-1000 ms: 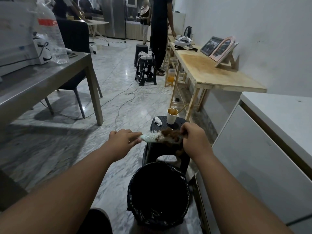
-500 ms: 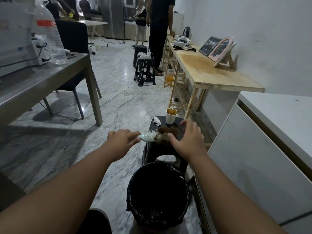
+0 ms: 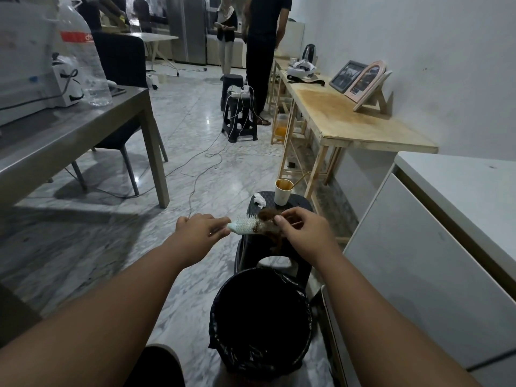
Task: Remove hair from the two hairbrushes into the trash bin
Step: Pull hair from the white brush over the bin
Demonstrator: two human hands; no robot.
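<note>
Dim, cool indoor light. Glare patches on the marble floor (image 3: 206,118). Soft shadow beneath the metal table (image 3: 69,141). Wide-angle distortion bends frame edges. Distant background slightly soft.

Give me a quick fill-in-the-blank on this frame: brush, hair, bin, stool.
1. The left hand holds the white hairbrush by its ____.
2. The right hand pinches a clump of ____ hair on the brush.
3. The trash bin is lined with a ____ bag.
4. On the black stool behind the brush stands a paper ____, beside a crumpled tissue.

Missing words: handle; brown; black; cup
</note>
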